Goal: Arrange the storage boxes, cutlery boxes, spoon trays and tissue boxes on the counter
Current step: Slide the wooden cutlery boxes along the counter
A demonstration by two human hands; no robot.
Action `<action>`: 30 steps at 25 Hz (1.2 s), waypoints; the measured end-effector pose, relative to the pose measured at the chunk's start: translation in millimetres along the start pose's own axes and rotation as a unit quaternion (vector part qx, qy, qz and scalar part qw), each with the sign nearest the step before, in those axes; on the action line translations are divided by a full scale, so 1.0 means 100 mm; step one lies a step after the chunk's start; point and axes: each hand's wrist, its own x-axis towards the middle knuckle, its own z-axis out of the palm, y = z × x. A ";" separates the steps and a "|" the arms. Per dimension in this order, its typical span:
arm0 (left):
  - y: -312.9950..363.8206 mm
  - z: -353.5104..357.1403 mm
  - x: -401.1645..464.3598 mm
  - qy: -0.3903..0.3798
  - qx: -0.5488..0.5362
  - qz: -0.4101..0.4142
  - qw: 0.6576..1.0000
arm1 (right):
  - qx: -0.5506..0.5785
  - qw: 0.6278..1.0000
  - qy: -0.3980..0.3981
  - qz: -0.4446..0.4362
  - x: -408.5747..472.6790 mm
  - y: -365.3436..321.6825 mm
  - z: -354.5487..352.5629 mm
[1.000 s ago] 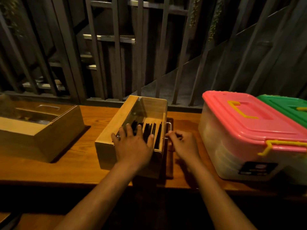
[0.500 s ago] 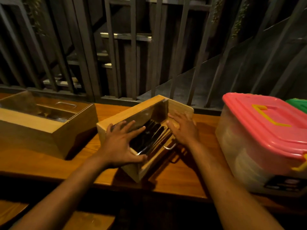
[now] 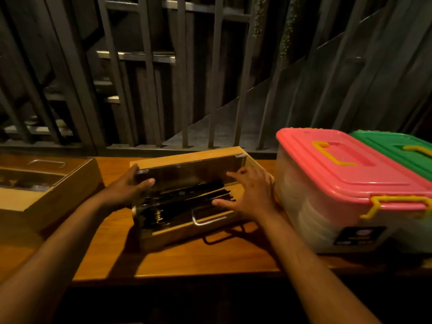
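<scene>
A wooden cutlery box (image 3: 187,157) with a clear lid and a metal handle lies across the wooden counter (image 3: 210,258), its long side towards me. Dark cutlery shows through the lid. My left hand (image 3: 127,190) grips the box's left end, thumb on top of the lid. At the box's right end my right hand (image 3: 250,195) presses with fingers spread. A second wooden cutlery box (image 3: 46,195) sits at the left. To the right stand a clear storage box with a pink lid (image 3: 346,169) and one with a green lid (image 3: 397,146).
A dark metal railing (image 3: 182,90) runs along the counter's far edge, with stairs behind it. The pink-lidded box stands close to my right hand. The counter's near edge (image 3: 187,277) drops into shadow.
The middle cutlery box has turned from end-on through a diagonal to lying crosswise. My hands moved from its lid to its two ends. My view shifted slightly.
</scene>
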 end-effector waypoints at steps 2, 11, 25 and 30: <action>0.09 0.02 0.12 0.001 -0.041 0.022 0.999 | -0.047 0.997 -0.060 0.015 0.16 0.17 -0.06; 0.14 0.42 0.34 0.097 0.039 0.011 0.994 | -0.091 0.992 0.018 0.091 -0.38 0.08 -0.04; 0.23 0.81 0.28 0.267 0.122 0.028 0.956 | -0.110 0.988 0.069 0.079 -0.56 0.28 -0.17; -0.03 0.75 -0.39 0.270 0.125 0.112 0.948 | -0.088 0.994 0.028 0.054 -0.55 0.38 -0.18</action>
